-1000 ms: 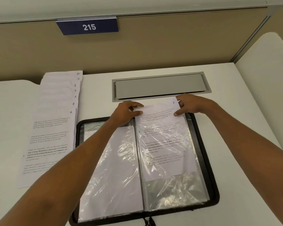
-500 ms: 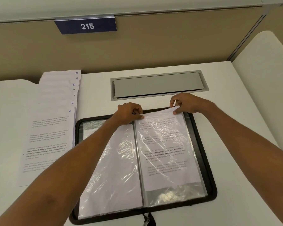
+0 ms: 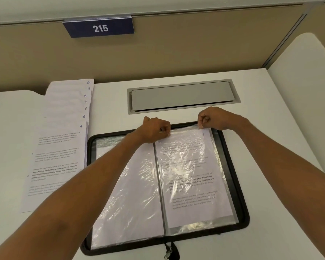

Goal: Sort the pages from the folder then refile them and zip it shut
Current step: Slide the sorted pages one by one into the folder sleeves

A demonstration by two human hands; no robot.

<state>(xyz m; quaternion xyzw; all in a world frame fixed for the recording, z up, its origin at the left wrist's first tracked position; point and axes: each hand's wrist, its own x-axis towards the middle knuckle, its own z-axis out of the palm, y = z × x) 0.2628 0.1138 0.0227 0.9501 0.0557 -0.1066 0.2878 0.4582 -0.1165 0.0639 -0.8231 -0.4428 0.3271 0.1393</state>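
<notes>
Pinching top of sleeve [image 3: 189, 160] with left hand [image 3: 155, 129] and right hand [image 3: 213, 118]; page 3 [image 3: 199, 203] inside, in open folder [image 3: 242, 194]; numbered pages [image 3: 64, 128] left of folder

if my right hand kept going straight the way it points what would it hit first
Most likely the grey cable hatch set in the desk, just beyond the right hand. It looks flush with the desk, so the hand might slide over it toward the beige partition; height is unclear.
</notes>
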